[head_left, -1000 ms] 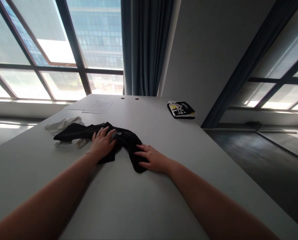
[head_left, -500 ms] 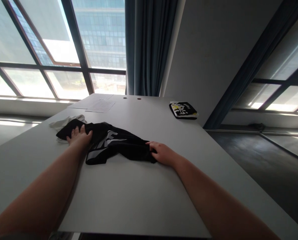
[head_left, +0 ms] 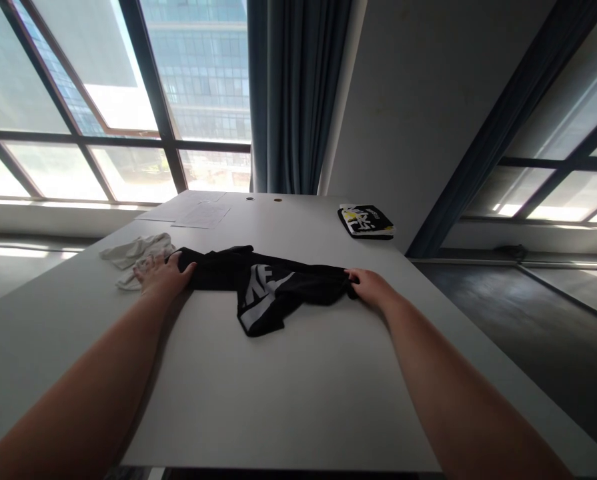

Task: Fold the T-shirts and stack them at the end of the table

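A black garment with grey lettering lies stretched sideways across the white table, its lettered part hanging in a fold toward the near side. My right hand pinches its right end, fingers closed on the cloth. At the left, my left hand is spread with fingers apart, resting on a crumpled white cloth and beside the black garment's left end.
A folded black item with white and yellow print lies at the table's back right. Thin white sheets lie at the back left, near two small round spots. Windows and a blue curtain stand behind.
My right hand has moved right, pulling the black garment along, so its left end has slid off much of the white cloth. My left hand has shifted slightly right.
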Tool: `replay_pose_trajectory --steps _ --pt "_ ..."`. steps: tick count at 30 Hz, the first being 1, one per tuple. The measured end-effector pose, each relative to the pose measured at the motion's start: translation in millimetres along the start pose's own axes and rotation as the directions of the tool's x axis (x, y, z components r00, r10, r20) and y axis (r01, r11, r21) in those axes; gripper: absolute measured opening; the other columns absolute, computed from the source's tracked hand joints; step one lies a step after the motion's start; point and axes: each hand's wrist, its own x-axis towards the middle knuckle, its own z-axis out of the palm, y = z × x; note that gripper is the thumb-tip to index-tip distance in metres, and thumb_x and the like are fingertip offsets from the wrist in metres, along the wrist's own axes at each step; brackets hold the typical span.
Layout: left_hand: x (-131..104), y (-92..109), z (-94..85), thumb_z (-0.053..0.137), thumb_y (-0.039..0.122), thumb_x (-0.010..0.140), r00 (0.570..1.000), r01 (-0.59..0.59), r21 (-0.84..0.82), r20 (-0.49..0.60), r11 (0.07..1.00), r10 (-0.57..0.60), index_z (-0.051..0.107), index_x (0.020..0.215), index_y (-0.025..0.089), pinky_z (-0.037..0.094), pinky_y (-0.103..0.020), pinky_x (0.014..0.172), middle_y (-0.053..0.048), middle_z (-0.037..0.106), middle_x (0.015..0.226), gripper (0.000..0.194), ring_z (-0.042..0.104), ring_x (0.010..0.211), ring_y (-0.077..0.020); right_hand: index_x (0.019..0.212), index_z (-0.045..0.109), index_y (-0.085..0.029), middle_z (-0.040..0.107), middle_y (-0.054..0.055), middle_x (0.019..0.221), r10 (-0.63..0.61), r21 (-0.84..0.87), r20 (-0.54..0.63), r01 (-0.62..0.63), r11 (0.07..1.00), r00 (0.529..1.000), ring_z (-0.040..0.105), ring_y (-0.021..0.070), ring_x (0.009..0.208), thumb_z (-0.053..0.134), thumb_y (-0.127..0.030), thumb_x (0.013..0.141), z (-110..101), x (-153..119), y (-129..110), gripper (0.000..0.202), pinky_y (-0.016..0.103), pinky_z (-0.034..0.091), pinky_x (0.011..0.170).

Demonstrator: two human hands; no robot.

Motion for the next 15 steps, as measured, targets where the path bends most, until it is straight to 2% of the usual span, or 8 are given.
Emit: replay_pose_trajectory --steps 2,4,7,9,11,13,15 --pt "1.1 4.5 6.6 0.036 0.068 0.097 0.999 -0.041 0.03 0.017 0.999 0.04 0.049 0.154 0.023 0.019 -0.069 0.119 -0.018 0.031 0.168 0.074 0.02 0.155 -0.0456 0.097 0.075 -0.022 0.077 0.009 0.102 0.193 -0.071 -0.092 -0.2 0.977 0.977 0.069 0.0253 0.094 0.063 -0.019 0.08 -1.7 3.4 15.8 0.021 0.029 0.047 0.077" --pt "4.3 5.1 15.7 0.034 0.065 0.098 0.994 -0.073 0.071 0.09 0.995 0.066 0.048 0.155 0.022 0.018 -0.065 0.121 -0.018 0.033 0.167 0.072 0.024 0.154 -0.0427 0.1 0.074 -0.021 0.077 0.01 0.1 0.335 -0.07 -0.143 -0.347 0.935 0.931 0.069 0.0262 0.092 0.062 -0.019 0.08 -1.5 6.6 24.1 0.024 0.03 0.047 0.075" --pt "11.5 -2.3 28.5 0.029 0.059 0.101 0.974 -0.102 0.11 0.211 0.989 0.078 0.046 0.157 0.017 0.017 -0.058 0.124 -0.019 0.035 0.166 0.072 0.028 0.155 -0.0367 0.114 0.072 -0.022 0.076 0.011 0.11 0.406 0.029 -0.159 -0.407 0.913 0.9 0.069 0.0274 0.097 0.057 -0.019 0.083 2.7 12.3 24.3 0.035 0.032 0.049 0.08" --pt "16.4 -10.2 32.8 0.024 0.054 0.102 0.973 -0.085 0.106 0.222 0.991 0.06 0.046 0.156 0.012 0.018 -0.058 0.125 -0.019 0.036 0.166 0.071 0.028 0.155 -0.0349 0.121 0.07 -0.022 0.074 0.012 0.118 0.378 0.095 -0.16 -0.367 0.926 0.912 0.068 0.0283 0.105 0.051 -0.024 0.09 8.2 16.5 20.9 0.036 0.035 0.051 0.088" --pt "20.4 -17.4 33.6 0.024 0.05 0.102 0.98 -0.034 0.097 0.197 0.995 0.014 0.049 0.153 0.009 0.019 -0.064 0.122 -0.022 0.037 0.164 0.069 0.029 0.154 -0.0374 0.12 0.071 -0.022 0.072 0.012 0.126 0.281 0.115 -0.147 -0.266 0.957 0.948 0.065 0.029 0.117 0.046 -0.031 0.097 15.4 19.9 18.2 0.035 0.039 0.049 0.099" --pt "23.2 -22.2 32.2 0.026 0.048 0.102 0.984 0.029 0.087 0.173 0.996 -0.044 0.053 0.149 0.008 0.02 -0.071 0.118 -0.024 0.041 0.162 0.068 0.029 0.153 -0.0419 0.119 0.072 -0.021 0.065 0.013 0.138 0.144 0.088 -0.115 -0.134 0.987 0.983 0.056 0.0295 0.133 0.047 -0.036 0.099 23.2 21.8 16.7 0.036 0.042 0.042 0.113" --pt "24.7 -24.2 30.8 0.03 0.048 0.101 0.985 0.073 0.076 0.151 0.994 -0.084 0.058 0.145 0.007 0.021 -0.075 0.115 -0.025 0.043 0.16 0.066 0.028 0.152 -0.0454 0.123 0.071 -0.019 0.056 0.015 0.15 0.035 0.051 -0.067 -0.031 0.998 0.997 0.045 0.0297 0.145 0.053 -0.036 0.097 30.2 22.1 15.2 0.036 0.044 0.033 0.122"
